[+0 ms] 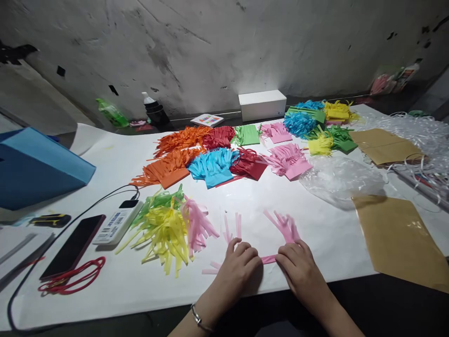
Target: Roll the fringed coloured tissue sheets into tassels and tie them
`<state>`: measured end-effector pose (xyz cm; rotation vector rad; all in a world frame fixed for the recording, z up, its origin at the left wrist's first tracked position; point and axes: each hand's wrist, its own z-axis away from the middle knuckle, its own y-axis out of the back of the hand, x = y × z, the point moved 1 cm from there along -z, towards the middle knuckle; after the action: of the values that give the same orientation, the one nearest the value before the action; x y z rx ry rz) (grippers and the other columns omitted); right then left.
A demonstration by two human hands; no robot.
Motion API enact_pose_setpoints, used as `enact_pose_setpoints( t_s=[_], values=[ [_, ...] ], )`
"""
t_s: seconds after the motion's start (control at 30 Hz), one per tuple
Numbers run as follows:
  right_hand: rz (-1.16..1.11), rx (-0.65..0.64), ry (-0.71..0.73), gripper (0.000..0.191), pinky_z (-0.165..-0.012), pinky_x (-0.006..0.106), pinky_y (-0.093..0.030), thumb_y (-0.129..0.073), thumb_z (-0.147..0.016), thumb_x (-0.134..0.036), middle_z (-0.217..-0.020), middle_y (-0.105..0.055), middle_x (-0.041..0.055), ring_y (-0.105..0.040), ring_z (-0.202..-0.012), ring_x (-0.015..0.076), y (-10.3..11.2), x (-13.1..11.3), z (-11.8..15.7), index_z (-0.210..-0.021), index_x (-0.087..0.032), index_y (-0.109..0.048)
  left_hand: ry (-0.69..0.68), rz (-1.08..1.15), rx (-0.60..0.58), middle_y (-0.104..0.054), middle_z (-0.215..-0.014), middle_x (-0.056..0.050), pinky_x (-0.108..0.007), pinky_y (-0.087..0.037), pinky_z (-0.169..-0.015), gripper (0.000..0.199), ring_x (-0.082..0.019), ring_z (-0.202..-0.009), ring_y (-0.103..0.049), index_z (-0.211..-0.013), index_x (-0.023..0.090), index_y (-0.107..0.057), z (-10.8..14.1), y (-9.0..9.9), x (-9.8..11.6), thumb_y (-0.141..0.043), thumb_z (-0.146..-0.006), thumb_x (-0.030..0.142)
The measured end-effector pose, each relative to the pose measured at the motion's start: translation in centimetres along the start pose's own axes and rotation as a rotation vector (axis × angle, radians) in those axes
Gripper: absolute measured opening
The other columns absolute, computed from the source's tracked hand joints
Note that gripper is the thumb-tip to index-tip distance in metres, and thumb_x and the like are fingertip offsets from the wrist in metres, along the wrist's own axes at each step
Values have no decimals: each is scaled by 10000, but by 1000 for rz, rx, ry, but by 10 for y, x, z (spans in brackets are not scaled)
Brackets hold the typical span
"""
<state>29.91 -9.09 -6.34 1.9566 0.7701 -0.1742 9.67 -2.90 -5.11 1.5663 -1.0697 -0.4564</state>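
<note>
On the white-covered table near its front edge, my left hand [241, 262] and my right hand [298, 264] press and grip a pink paper tassel [269, 259]. Its middle is a narrow rolled band that shows between my hands. Loose fringe strips fan out past both hands. The fingertips of each hand are closed on the band and partly hide it. Left of my hands lie finished-looking fringed bunches: a pink tassel [198, 222], a yellow tassel [166, 236] and a green tassel [150, 206] partly under it.
Behind are rows of fringed paper, including orange [173, 175], blue [213, 166] and pink [291, 161] pieces. A clear plastic bag [345, 182] and a brown sheet [403, 238] lie right. A phone [73, 245], a white power bank [117, 224] and a blue box [45, 164] are left.
</note>
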Motion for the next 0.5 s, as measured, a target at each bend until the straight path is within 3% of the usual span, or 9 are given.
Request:
enact_pose_setpoints(
  t_s=[0.07, 0.13, 0.23, 0.33, 0.5],
  values=[
    [-15, -25, 11, 133, -1089, 459, -300, -516, -988, -219, -984, -675, 43, -592, -990, 216, 5, 1, 9, -1051, -209, -633, 2, 52, -10, -696, -914, 10, -443, -304, -1044, 103, -198, -921, -554, -1001, 237, -632, 6, 2, 6, -640, -927, 167],
    [-36, -28, 31, 165, -1088, 471, -291, -605, -964, -337, -1001, -681, 41, -588, -1000, 229, 8, 1, 18, -1064, -210, -634, 4, 93, -3, -693, -902, 10, -447, -313, -1028, 101, -205, -912, -547, -968, 233, -628, 13, 3, 12, -698, -904, 271],
    [-55, -7, 104, 104, -1025, 457, -327, -589, -978, -283, -916, -678, 28, -584, -919, 209, 10, 0, 25, -989, -193, -640, -39, 138, 23, -690, -894, -2, -438, -339, -979, 178, -213, -888, -541, -960, 216, -623, 22, 0, 20, -699, -901, 366],
    [-106, -6, 168, 154, -913, 403, -376, -513, -981, -107, -796, -644, 12, -552, -802, 170, 12, -4, 26, -892, -171, -623, -59, 166, 63, -684, -859, -1, -402, -352, -924, 37, -190, -844, -530, -964, 205, -623, 30, -4, 23, -587, -972, 212],
    [-187, -16, 100, 151, -888, 401, -370, -517, -963, -81, -812, -619, 18, -538, -817, 177, 17, -10, 24, -920, -178, -624, 9, 189, 80, -655, -808, -8, -386, -355, -869, 178, -183, -802, -506, -867, 196, -587, 29, -1, 27, -492, -968, 84]
  ],
)
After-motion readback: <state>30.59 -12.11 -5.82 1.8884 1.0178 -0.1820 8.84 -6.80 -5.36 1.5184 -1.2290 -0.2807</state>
